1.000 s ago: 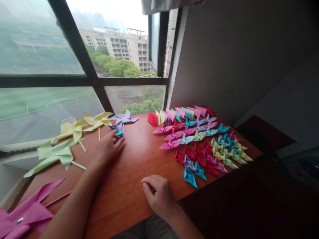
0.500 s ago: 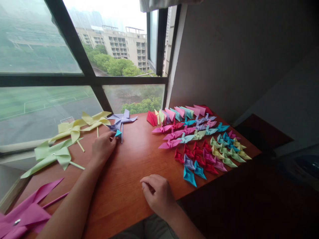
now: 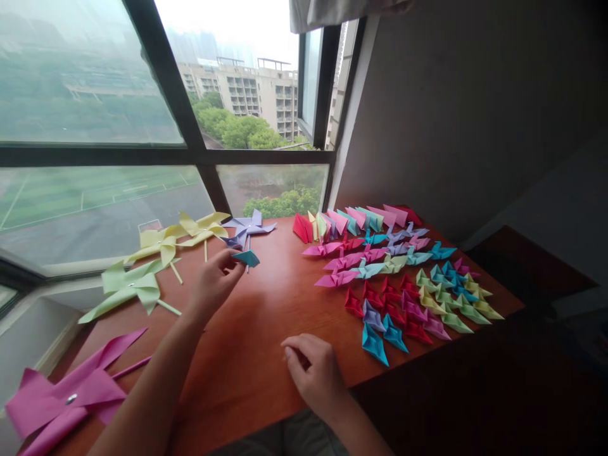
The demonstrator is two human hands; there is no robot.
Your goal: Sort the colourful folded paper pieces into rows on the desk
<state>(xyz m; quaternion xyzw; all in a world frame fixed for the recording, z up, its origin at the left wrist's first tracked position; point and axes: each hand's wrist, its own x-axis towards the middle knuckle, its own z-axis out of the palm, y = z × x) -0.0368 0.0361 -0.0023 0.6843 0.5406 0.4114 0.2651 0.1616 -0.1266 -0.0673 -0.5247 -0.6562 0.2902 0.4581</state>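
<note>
- The left hand grips the blue piece between thumb and forefinger; its other fingers are curled under.
- The blue piece lies just beyond the fingertips, to their right. Whether it touches the table is hard to tell; it looks slightly lifted.
- Its long axis runs across the view, roughly left to right, dipping slightly towards the body at the right. One narrow end tucks in at the fingers; the other points right, towards the cranes.
- The left hand is the nearer one by far. The right hand is well apart, close to the near edge, loosely curled with thumb and forefinger forward. Nothing shows in it, but its palm is hidden, so I cannot tell whether it is empty.
- Just beyond the blue piece lies the purple pinwheel, its stick passing behind the piece.
- Left of the hand are the yellow pinwheels and the green pinwheel; the pink pinwheel is nearer the body.
- Right across the table stand the cranes, with the boats on their near side and the folded squares behind, by the window.
</note>
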